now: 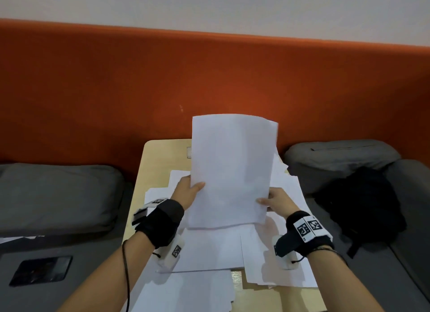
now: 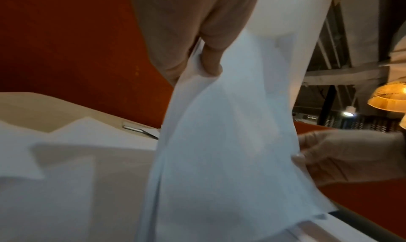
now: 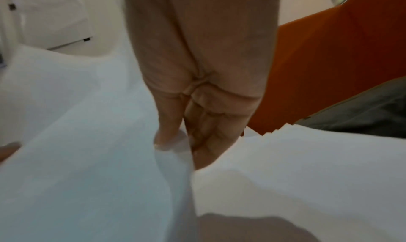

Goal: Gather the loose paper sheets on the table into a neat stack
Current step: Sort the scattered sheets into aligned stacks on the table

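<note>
A person's left hand (image 1: 186, 190) and right hand (image 1: 278, 201) hold a bundle of white sheets (image 1: 232, 169) upright above a small wooden table (image 1: 162, 153), each hand pinching one side edge near the bottom — thumb on the near face, fingers curled behind. The left wrist view shows the left thumb (image 2: 211, 61) pressed on the edge of the held paper (image 2: 224, 141), with the right hand (image 2: 342, 157) gripping the opposite edge; the right wrist view (blurred) shows the right thumb (image 3: 169, 134) on the bundle (image 3: 92, 167) and the fingers (image 3: 208, 138) tucked behind it. Below the fingertips, loose sheets (image 1: 209, 248) lie overlapping and askew across the tabletop — some under the wrists, some fanned just right of the right hand. Grey cushions (image 1: 55, 195) flank the table, a black bag (image 1: 363, 207) lies well right of the right hand, and a dark phone (image 1: 41, 271) sits left of the left forearm.
</note>
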Tool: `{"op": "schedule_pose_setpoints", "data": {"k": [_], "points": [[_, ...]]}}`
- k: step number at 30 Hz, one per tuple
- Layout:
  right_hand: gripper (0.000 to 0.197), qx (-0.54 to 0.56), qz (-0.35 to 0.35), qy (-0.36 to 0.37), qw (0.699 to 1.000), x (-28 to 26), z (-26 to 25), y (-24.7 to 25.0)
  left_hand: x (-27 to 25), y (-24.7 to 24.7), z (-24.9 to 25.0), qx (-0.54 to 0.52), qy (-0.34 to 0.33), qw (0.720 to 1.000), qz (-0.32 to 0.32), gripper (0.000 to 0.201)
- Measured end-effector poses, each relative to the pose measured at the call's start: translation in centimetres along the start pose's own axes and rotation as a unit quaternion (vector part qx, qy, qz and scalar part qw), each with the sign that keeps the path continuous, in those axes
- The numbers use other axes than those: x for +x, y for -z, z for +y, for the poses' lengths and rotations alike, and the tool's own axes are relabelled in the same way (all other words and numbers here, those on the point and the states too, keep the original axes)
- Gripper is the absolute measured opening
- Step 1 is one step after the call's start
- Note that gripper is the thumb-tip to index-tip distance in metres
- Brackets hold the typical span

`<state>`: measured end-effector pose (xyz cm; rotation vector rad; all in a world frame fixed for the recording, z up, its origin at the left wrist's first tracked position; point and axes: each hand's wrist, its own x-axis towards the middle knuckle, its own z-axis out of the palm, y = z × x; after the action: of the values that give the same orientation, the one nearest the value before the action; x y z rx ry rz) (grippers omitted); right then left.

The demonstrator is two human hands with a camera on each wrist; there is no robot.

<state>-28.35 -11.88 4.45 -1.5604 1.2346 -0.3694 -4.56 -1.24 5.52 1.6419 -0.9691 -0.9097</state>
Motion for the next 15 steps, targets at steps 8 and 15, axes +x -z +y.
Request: {"op": "schedule_pose_setpoints", "data": {"k": [8,15], "points": [[0.031,-0.091,-0.133,-0.068,0.985,-0.6,0.0,-3.3,0.8,3.4,-2.0,-0.028,0.038,0.995,0.084,0.044],[0.005,-0.202,0.043,-0.085,0.975,0.8,1.8,-2.5,-0.6,3.6,-6.8,0.164,0.165,0.969,0.088,0.062]]}}
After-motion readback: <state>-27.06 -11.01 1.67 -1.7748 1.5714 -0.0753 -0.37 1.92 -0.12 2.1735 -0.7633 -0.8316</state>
